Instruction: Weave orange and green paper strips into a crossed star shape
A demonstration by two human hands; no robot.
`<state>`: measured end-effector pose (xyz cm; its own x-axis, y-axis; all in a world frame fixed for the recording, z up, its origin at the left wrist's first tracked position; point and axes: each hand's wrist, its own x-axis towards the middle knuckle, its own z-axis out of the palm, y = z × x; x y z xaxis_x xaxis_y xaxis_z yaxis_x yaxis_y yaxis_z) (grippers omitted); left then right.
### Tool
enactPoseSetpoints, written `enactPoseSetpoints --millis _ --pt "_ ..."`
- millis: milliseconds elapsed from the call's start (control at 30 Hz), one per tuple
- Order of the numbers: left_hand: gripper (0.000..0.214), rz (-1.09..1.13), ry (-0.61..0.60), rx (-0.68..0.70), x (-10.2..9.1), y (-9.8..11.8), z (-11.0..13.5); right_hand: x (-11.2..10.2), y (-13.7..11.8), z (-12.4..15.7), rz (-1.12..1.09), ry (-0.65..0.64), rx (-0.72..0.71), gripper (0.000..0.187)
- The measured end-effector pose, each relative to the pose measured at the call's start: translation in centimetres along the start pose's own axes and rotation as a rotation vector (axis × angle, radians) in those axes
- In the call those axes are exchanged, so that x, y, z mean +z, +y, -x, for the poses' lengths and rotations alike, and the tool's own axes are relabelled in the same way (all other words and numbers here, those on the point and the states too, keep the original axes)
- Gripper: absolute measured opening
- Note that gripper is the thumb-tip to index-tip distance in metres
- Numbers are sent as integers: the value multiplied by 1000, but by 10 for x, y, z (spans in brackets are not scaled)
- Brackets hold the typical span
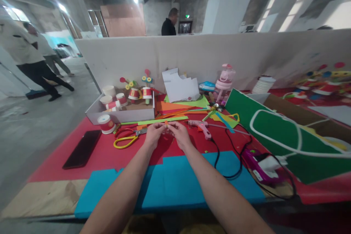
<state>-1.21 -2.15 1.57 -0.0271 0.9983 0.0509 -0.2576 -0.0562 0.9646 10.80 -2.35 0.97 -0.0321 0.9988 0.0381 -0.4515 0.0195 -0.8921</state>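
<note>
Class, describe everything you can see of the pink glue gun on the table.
The pink glue gun looks plastic, with an orange-red trigger and a dark nozzle tip. It lies on its side on the red table covering, nozzle towards the right hand, yet no hand touches it. A long, pale glue stick sticks out behind, and a black cord leaves the handle.

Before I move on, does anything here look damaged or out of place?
The white sheet standing at the back has a jagged top edge, as if pieces were cut away. A tiny green scrap lies near the blue mat, like a stray offcut. Nothing looks spilled.
</note>
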Motion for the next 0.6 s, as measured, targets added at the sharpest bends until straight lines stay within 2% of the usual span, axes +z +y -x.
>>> enactPoseSetpoints --millis 333,600 --pt "32 57 -20 -5 1 -1 0 0 2 -1 -4 41 -14 33" --pt "30 22 -4 -3 0 1 -1 -1 -4 0 -12 -29 65 35"
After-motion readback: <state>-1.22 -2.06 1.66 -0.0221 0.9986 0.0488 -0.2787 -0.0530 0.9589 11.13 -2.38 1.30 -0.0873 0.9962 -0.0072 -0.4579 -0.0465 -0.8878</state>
